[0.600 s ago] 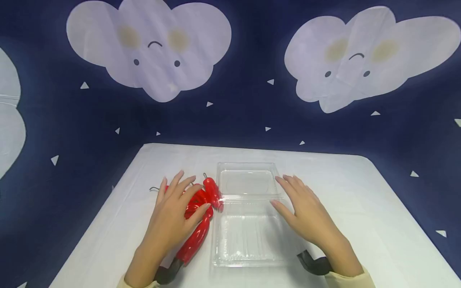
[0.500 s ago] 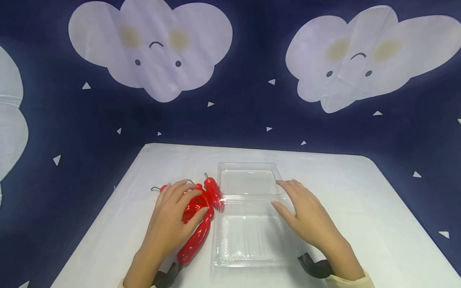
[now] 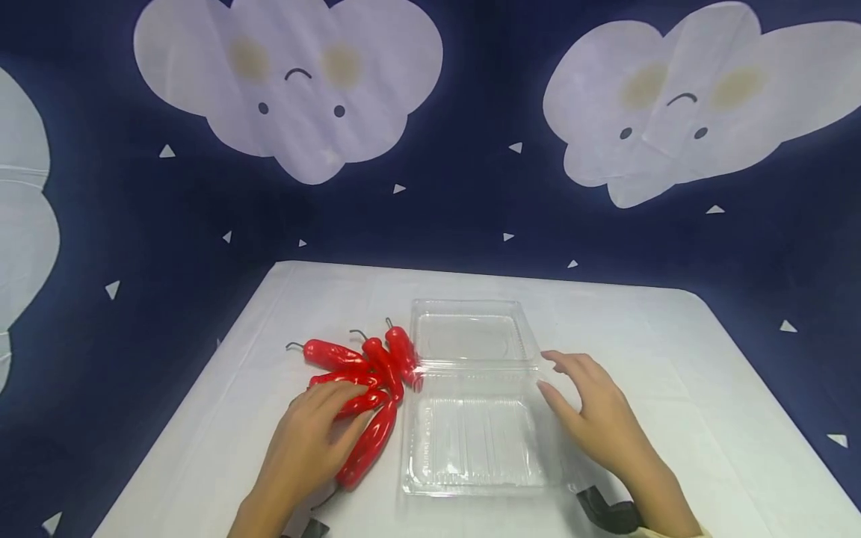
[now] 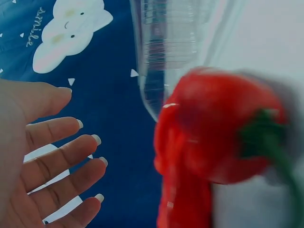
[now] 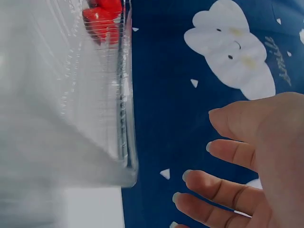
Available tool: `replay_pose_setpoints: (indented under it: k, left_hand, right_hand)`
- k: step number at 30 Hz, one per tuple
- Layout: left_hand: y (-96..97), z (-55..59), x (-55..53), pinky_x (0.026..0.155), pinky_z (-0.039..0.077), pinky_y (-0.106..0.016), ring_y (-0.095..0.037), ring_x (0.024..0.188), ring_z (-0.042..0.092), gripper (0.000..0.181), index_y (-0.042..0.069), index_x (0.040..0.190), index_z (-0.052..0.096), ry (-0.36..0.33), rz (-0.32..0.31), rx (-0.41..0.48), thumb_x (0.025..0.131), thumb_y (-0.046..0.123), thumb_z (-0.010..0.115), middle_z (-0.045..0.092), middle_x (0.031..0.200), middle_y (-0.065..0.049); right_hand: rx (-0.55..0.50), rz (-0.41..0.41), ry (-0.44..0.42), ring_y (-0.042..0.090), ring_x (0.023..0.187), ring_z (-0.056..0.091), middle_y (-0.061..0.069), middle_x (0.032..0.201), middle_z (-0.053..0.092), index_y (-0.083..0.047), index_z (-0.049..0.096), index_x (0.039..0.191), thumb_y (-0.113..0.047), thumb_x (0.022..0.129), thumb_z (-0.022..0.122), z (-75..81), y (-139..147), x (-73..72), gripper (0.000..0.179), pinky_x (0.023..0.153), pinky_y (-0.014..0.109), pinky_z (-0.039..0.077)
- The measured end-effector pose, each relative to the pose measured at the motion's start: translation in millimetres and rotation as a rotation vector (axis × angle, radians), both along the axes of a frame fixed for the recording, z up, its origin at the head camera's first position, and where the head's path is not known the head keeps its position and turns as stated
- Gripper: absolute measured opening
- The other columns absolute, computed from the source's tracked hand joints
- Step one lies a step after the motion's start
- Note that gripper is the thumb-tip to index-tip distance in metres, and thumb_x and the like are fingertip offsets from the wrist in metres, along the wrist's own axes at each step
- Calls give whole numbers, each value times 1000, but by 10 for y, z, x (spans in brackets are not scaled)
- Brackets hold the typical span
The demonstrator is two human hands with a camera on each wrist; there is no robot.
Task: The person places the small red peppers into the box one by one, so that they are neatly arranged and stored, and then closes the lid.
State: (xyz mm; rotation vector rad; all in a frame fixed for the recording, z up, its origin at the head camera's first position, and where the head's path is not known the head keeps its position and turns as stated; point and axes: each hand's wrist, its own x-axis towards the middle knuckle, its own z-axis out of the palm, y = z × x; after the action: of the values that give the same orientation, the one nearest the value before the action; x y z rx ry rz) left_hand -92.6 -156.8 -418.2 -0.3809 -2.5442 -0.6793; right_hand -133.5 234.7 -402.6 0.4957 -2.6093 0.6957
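Note:
Several glossy red chili peppers [image 3: 372, 442] with thin stems lie fanned out on the left part of the white table. My left hand [image 3: 306, 437] hovers over the lower peppers, fingers loosely bent and holding nothing; in the left wrist view a red pepper [image 4: 223, 126] with a green stem is close to the camera, apart from the fingers [image 4: 61, 161]. To the right of the peppers lies a clear plastic clamshell box [image 3: 480, 441], its lid [image 3: 467, 336] folded back. My right hand [image 3: 599, 418] is beside the box's right edge, fingers relaxed, with nothing in it.
The white table [image 3: 673, 359] ends at a dark blue cloth backdrop [image 3: 457, 217] with printed clouds. One pepper [image 3: 402, 350] touches or overlaps the box's left edge. A black strap [image 3: 608, 512] is around the right wrist.
My left hand has drawn back toward me, uncovering more of the peppers. My right hand has shifted slightly right and down, away from the box. The peppers and box lie as before.

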Motion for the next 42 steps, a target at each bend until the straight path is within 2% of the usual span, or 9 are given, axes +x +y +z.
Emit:
replay_pose_setpoints:
  k: [5,11,16,18,22,25,31,36,42]
  left_hand:
    - [-60,-131,137,93,57,-47,-15,109,67,51,19,117,75,-50,29,35,71,26,95,72,116,6]
    - [-106,-255,234,92,58,-47,-13,110,67,48,18,118,74,-88,50,79,75,24,93,71,116,8]
    - [-97,-337,286,90,59,-41,-7,106,66,43,22,116,74,-136,73,120,77,23,92,70,114,13]
    - [-89,-363,301,88,60,-41,-5,103,66,42,22,115,74,-151,78,132,77,21,92,69,113,14]
    - [-67,-406,333,88,60,-38,-2,101,65,43,22,115,73,-200,86,169,77,18,92,66,112,18]
    - [-36,-422,361,90,59,-37,-2,103,65,44,22,117,72,-247,90,209,77,19,92,65,115,18]
    - [48,-435,405,91,59,-40,-9,110,64,52,25,125,69,-369,129,310,78,25,91,63,124,15]
    - [52,-469,405,92,58,-39,-12,115,64,57,27,126,67,-462,153,363,76,26,92,62,126,13]
    - [23,-517,372,100,53,-38,-12,122,61,61,30,127,66,-547,120,427,73,23,94,62,128,14]
  right_hand:
    - [-19,-35,-20,25,111,64,-1,123,64,-19,61,137,-29,98,70,-124,95,66,41,91,56,50]
    - [-52,-65,-82,25,107,66,2,121,66,-18,61,137,-31,99,69,-273,199,130,41,88,56,55]
    - [-146,-66,-169,24,102,67,2,109,68,-10,60,137,-26,102,66,-499,315,209,39,84,45,60]
    - [-203,-54,-202,21,102,68,0,107,68,-10,59,138,-24,103,64,-566,338,230,38,83,38,61]
    - [-360,13,-288,12,98,68,4,110,70,-10,57,141,-20,105,60,-652,353,240,37,77,28,60]
    - [-461,91,-336,10,91,68,11,110,68,-6,53,143,-15,106,56,-696,354,240,38,73,27,60]
    - [-558,221,-332,18,83,69,18,102,66,2,50,143,-2,105,53,-761,348,226,38,70,28,60]
    - [-596,223,-373,21,79,69,19,99,66,1,49,143,-3,104,53,-791,336,225,39,69,28,59]
    - [-629,218,-404,22,78,68,21,98,66,2,48,145,-2,103,55,-789,328,252,42,69,28,58]
